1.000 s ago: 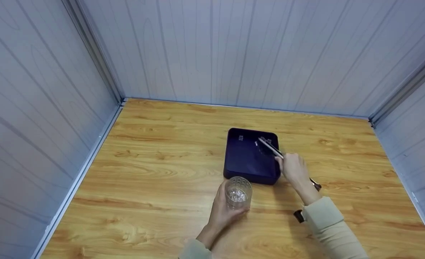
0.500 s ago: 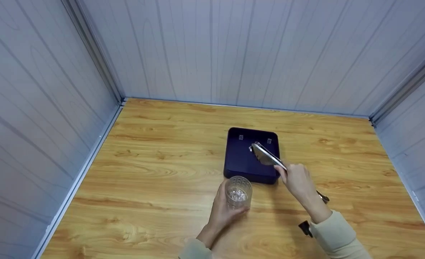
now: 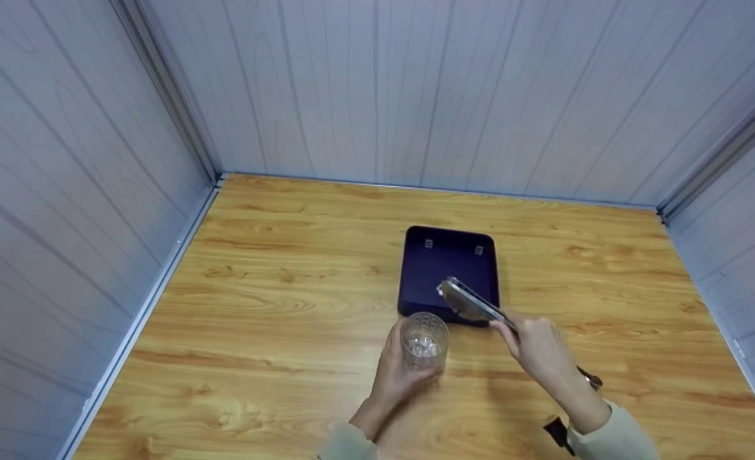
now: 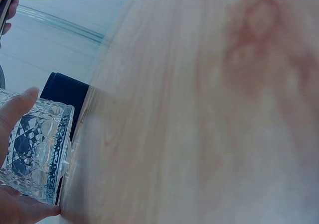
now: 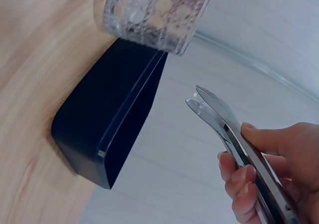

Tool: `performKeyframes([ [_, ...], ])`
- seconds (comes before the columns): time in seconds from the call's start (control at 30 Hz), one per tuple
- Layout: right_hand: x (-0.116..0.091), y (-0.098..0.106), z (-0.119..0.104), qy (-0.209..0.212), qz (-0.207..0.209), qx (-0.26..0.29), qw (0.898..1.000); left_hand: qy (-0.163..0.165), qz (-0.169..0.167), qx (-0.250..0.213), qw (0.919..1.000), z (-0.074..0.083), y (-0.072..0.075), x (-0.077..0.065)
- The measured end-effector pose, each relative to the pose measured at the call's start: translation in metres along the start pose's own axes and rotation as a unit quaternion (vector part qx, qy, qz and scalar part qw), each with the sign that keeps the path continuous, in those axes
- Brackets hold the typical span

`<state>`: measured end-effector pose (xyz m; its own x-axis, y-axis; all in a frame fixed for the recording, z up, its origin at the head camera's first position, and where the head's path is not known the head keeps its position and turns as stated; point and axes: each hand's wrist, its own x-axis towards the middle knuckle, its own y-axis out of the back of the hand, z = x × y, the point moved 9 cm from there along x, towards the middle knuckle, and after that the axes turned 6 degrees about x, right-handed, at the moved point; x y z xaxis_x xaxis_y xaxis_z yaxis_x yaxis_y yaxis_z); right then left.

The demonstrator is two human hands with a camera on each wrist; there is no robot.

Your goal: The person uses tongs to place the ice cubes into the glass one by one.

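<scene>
My left hand holds a clear patterned drinking glass upright on the table, just in front of a dark blue tray. Clear pieces show at the bottom of the glass. Metal tongs are gripped in my right hand, their tips over the front part of the tray. In the right wrist view a small clear piece is pinched between the tong tips. Two small clear cubes lie apart near the tray's far wall.
The wooden table is bounded by pale panel walls at the back and both sides. Under my right forearm, a wrist-camera strap hangs close to the tabletop.
My right hand has drawn the tongs back from the tray's far right corner toward the glass, lifting a small clear piece. The left hand and glass have stayed put.
</scene>
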<state>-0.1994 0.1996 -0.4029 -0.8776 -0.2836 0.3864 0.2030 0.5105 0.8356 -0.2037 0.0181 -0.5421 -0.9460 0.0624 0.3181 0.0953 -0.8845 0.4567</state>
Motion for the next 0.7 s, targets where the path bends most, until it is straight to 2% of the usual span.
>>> performKeyframes([
  [0.43, -0.015, -0.007, -0.019, 0.013, -0.038, 0.007, 0.999, -0.005, -0.006, -0.01, 0.9999, 0.0, -0.003, 0.0],
  [0.7, -0.021, -0.006, -0.03, 0.041, -0.027, -0.006, 0.999, -0.005, 0.0, -0.009, 0.9999, 0.0, -0.002, 0.001],
])
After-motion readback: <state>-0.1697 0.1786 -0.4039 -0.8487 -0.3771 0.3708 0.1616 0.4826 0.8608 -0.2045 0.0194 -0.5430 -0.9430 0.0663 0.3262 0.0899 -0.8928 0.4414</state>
